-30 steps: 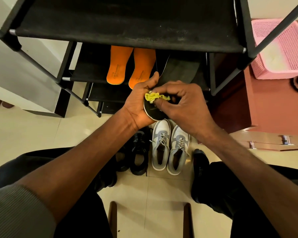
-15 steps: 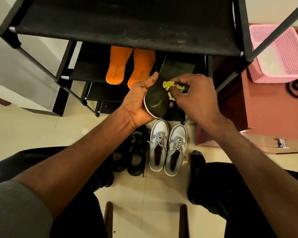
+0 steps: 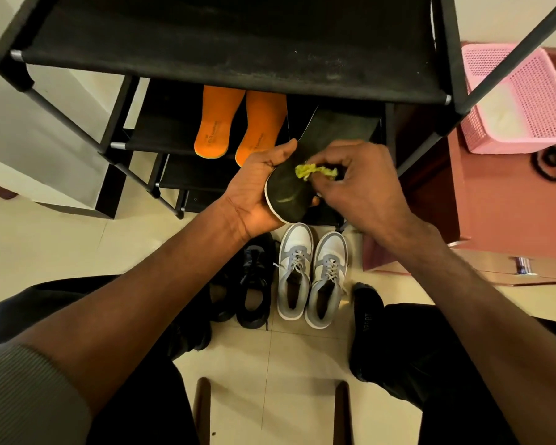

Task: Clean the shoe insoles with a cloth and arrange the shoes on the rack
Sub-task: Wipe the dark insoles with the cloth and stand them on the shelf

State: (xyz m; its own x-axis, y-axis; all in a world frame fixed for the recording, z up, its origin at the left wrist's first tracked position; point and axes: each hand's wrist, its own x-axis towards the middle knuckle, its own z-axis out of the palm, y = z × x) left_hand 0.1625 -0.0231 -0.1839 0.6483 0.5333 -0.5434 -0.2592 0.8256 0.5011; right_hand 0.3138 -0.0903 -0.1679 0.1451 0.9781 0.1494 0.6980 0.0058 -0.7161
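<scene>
A seated person's left hand (image 3: 254,191) grips the heel of a dark insole (image 3: 289,194) before a black shoe rack (image 3: 231,59), while the right hand (image 3: 363,187) fingers pinch a yellow cloth (image 3: 315,171) against it. Two orange insoles (image 3: 238,126) lie on a shelf; grey-white sneakers (image 3: 312,274) and black shoes (image 3: 254,284) stand on the floor.

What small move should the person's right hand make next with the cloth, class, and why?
Probably draw the yellow cloth down toward the heel of the dark insole. The right hand pinches it against the upper part, while the left hand cradles the insole, and the heel end looks uncovered.
</scene>
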